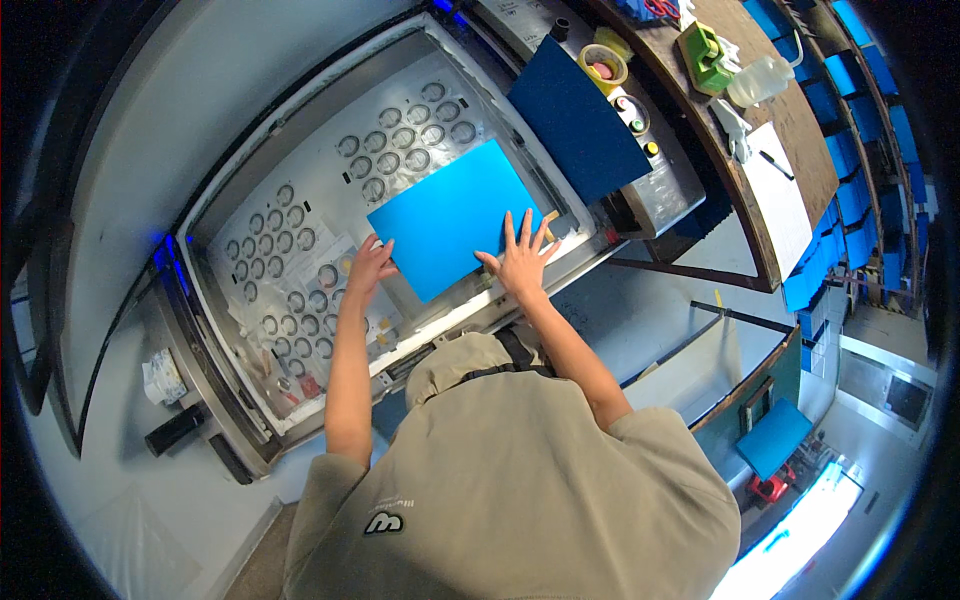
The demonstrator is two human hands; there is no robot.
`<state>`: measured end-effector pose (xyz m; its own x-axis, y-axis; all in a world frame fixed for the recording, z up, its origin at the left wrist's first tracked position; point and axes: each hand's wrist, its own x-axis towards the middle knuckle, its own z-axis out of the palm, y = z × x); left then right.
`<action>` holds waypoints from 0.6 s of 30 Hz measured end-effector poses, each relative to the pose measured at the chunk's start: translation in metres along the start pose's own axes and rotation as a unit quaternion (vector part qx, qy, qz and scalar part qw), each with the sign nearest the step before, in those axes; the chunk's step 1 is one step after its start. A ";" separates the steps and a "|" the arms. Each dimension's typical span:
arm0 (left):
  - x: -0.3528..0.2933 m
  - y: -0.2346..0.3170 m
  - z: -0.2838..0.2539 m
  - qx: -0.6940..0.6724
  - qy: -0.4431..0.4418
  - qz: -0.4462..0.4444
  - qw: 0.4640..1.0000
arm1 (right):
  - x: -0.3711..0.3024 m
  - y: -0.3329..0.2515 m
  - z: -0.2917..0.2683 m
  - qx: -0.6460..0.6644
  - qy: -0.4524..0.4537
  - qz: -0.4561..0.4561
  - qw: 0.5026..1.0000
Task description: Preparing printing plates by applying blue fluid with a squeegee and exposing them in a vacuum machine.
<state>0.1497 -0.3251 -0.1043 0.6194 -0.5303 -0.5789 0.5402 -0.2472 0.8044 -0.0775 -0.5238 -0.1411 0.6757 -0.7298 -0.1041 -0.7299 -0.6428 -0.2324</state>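
Observation:
A flat, bright blue rectangular sheet [455,215] lies at an angle over the right part of a framed, clear-covered bed [330,215]. My right hand [520,262] rests on the sheet's lower right area, palm down with its fingers spread. At the sheet's left edge, my left hand [370,268] has its fingertips bent round the border, holding it. Under the clear surface are rows of dark ring-shaped prints [388,140], and the sheet hides part of them.
A dark blue sheet [580,120] leans beyond the frame's right side. Near it are tape rolls [603,68], a squeeze bottle [762,80] and a green tool [706,58] on a wooden table [740,150]. Shelves of blue sheets [850,140] stand farther right.

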 end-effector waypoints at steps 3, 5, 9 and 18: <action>0.021 0.013 -0.031 0.201 -0.095 -0.131 0.966 | 0.002 -0.002 0.000 -0.006 -0.004 0.001 1.000; 0.030 0.032 -0.030 0.305 -0.098 -0.214 0.923 | 0.000 0.002 0.006 -0.027 0.010 0.014 0.999; 0.108 0.038 -0.041 0.247 -0.036 0.005 0.968 | 0.000 0.000 -0.008 -0.012 0.006 0.021 1.000; 0.189 0.073 0.035 0.574 0.162 0.208 0.775 | -0.007 0.001 -0.009 0.024 -0.025 0.080 0.996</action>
<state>0.2867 -0.4718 -0.1506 0.8150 -0.5722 -0.0920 -0.4922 -0.7672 0.4112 -0.0837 -0.5212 -0.1320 0.5556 -0.8092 -0.1909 -0.8243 -0.5061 -0.2540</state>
